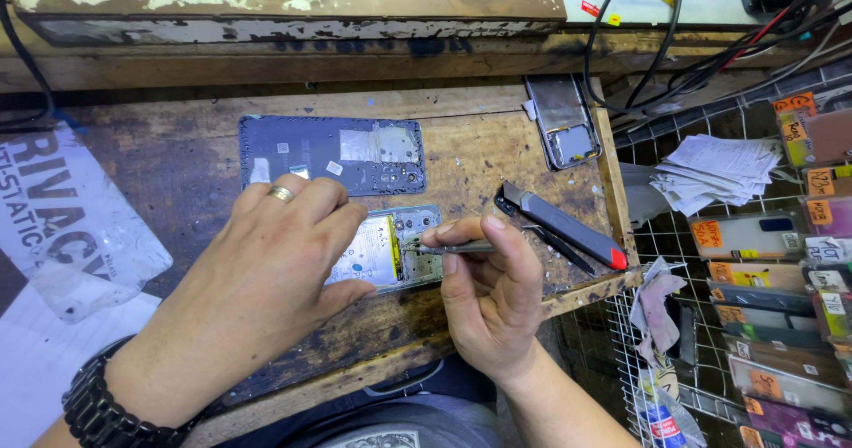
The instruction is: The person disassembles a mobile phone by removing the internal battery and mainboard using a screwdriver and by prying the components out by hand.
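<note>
Fingers [461,235] of rt hand [488,297] pinched on tweezers [457,247], tip on opened phone [390,248], lt hand [266,279] flat, pressing it.

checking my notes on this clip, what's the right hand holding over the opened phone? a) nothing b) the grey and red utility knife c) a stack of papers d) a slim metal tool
d: the right hand pinches a slim metal tool with its tip at the opened phone, while the utility knife lies untouched on the wooden bench and the left hand steadies the phone.
</note>
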